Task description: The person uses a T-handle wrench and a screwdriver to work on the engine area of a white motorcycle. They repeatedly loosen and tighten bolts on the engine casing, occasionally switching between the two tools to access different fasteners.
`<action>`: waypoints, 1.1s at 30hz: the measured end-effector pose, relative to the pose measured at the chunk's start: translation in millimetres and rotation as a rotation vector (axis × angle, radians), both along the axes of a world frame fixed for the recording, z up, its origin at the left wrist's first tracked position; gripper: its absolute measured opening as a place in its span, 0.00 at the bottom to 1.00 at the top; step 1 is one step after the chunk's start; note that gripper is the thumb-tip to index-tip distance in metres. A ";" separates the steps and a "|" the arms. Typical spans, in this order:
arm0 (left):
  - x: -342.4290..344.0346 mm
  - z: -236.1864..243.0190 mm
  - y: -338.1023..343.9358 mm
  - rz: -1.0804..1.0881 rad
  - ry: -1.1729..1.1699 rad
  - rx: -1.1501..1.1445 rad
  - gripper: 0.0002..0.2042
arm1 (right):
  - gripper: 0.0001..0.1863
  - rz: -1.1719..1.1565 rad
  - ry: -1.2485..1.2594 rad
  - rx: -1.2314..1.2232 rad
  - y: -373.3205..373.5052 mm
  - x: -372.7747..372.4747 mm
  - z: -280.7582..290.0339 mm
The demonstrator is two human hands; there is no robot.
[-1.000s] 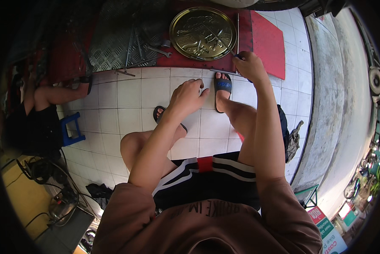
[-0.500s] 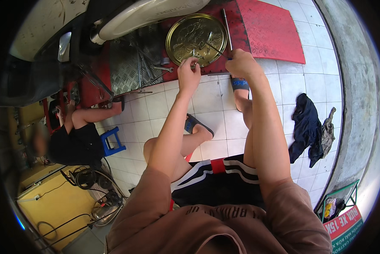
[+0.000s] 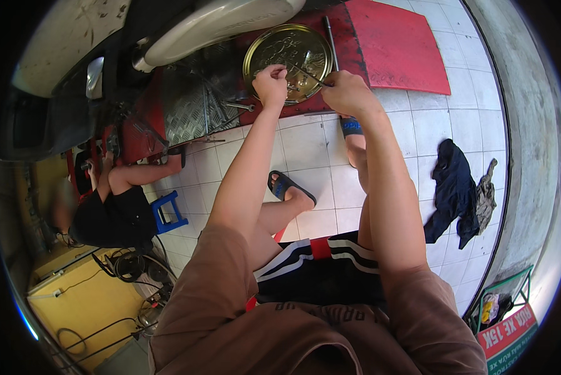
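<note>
My left hand [image 3: 270, 84] is over the round gold metal tray [image 3: 252, 51] on the red platform, its fingers curled and pinched; what they hold is too small to make out. Just to its right, my right hand [image 3: 346, 94] grips a long thin dark tool [image 3: 313, 76], whose shaft reaches over the tray toward my left fingertips. Small metal pieces [image 3: 305, 83] lie in the tray. A long metal bar [image 3: 329, 37] lies beside the tray's right side, and several wrenches [image 3: 215, 103] lie on the tread plate at its left.
A white and black motorbike [image 3: 217, 30] overhangs the platform. A co-worker [image 3: 114, 203] sits at left by a blue stool [image 3: 168, 209]. Dark cloths [image 3: 452, 190] lie on the tiled floor at right. A yellow cabinet [image 3: 68, 312] with hoses stands at lower left; a grey wall runs along the right.
My left hand has moved forward and up over the tray. The view has shifted, showing more of the motorbike. My right hand still grips the tool, now slightly further left.
</note>
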State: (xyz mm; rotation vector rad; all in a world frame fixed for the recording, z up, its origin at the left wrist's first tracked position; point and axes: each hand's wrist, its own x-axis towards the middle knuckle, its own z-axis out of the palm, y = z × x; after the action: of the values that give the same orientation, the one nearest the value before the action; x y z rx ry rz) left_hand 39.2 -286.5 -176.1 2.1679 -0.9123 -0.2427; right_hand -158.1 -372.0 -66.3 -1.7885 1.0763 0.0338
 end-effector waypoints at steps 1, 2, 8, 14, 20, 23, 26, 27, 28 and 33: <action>9.7 4.0 8.3 0.071 0.173 -0.137 0.06 | 0.20 0.034 -0.062 -0.042 0.3 0.5 1.2; 20.9 8.6 18.1 0.142 0.342 -0.280 0.06 | 0.20 0.072 -0.126 -0.082 2.9 1.7 2.2; 21.3 85.5 116.0 0.321 1.053 -0.608 0.11 | 0.19 0.243 -0.339 -0.106 17.4 12.5 8.3; 38.9 93.0 147.9 0.408 0.881 -0.892 0.08 | 0.16 0.333 -0.319 0.002 42.6 24.5 23.7; 67.8 94.2 147.6 0.397 0.868 -0.905 0.08 | 0.16 0.329 -0.347 0.124 47.2 39.2 26.3; 69.7 100.5 149.0 0.385 0.884 -0.940 0.08 | 0.16 0.325 -0.325 0.068 56.3 44.6 28.9; 73.2 100.4 155.9 0.366 0.858 -0.964 0.07 | 0.16 0.352 -0.311 0.019 65.9 47.9 29.2; 74.3 99.7 157.1 0.362 0.853 -0.971 0.07 | 0.16 0.360 -0.310 0.005 68.2 49.6 29.5; 74.7 98.9 158.4 0.358 0.847 -0.977 0.07 | 0.16 0.362 -0.304 -0.012 69.7 50.4 28.0; 73.7 103.4 163.3 0.361 0.800 -1.041 0.06 | 0.15 0.314 -0.304 0.005 81.0 55.9 27.1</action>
State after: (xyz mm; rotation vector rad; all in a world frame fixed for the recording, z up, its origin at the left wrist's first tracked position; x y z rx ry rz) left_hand 112.8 -123.2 -72.7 1.0563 -0.0868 -0.3215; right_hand -102.2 -291.0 -39.2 -1.8706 0.5751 -0.0441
